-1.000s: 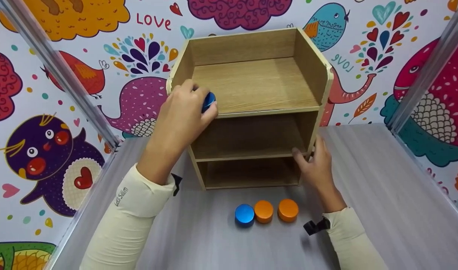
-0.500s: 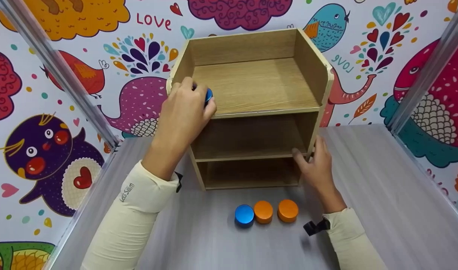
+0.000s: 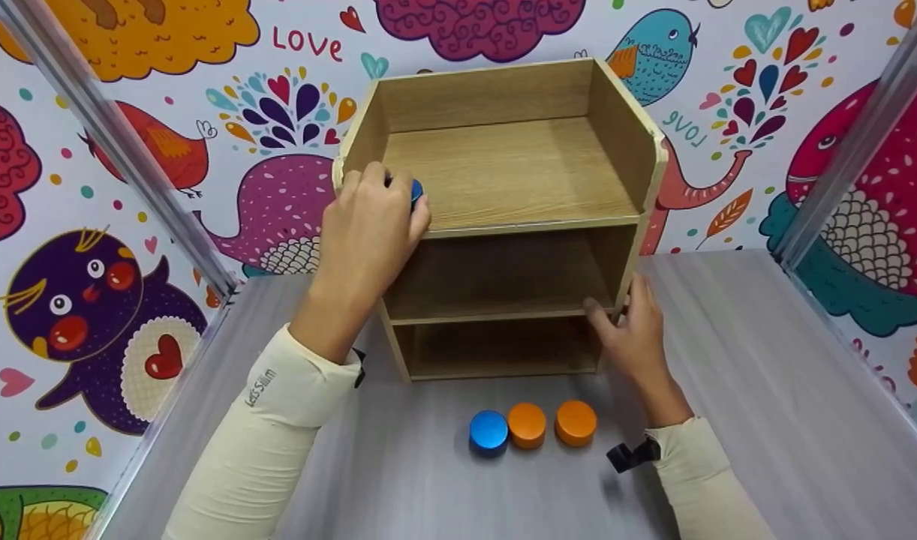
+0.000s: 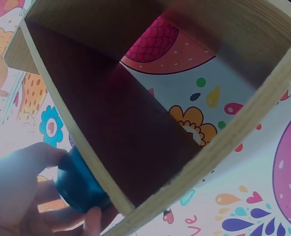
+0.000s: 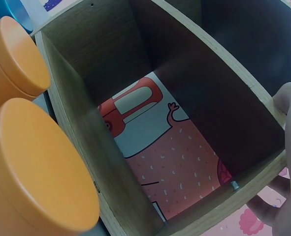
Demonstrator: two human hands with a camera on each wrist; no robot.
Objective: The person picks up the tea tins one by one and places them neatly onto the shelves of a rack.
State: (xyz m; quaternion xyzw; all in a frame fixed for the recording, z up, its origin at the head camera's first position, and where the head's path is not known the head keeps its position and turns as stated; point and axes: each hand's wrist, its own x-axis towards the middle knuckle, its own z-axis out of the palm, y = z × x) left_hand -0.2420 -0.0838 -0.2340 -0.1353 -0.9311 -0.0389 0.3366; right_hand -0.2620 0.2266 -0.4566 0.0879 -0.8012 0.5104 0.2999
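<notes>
A small wooden shelf unit [image 3: 503, 221] with three levels stands on the table. My left hand [image 3: 372, 225] grips a blue round container [image 4: 79, 179] at the front left corner of the top level. In the left wrist view, the fingers curl round the container, which lies against the edge of a shelf board; in the head view the hand hides most of it. My right hand [image 3: 635, 337] holds the unit's right side, thumb over the front edge of the middle board and fingers round the outer side. Another blue container [image 3: 488, 433] stands on the table before the unit.
Two orange round containers [image 3: 527, 425] stand right of the blue one on the grey table [image 3: 744, 390]. Behind the unit rises a wall [image 3: 278, 45] printed with cartoon animals. Metal posts [image 3: 121, 150] run up at both sides.
My left hand has shifted slightly left with the blue container, less of which shows now. My right hand and the containers on the table have stayed in place.
</notes>
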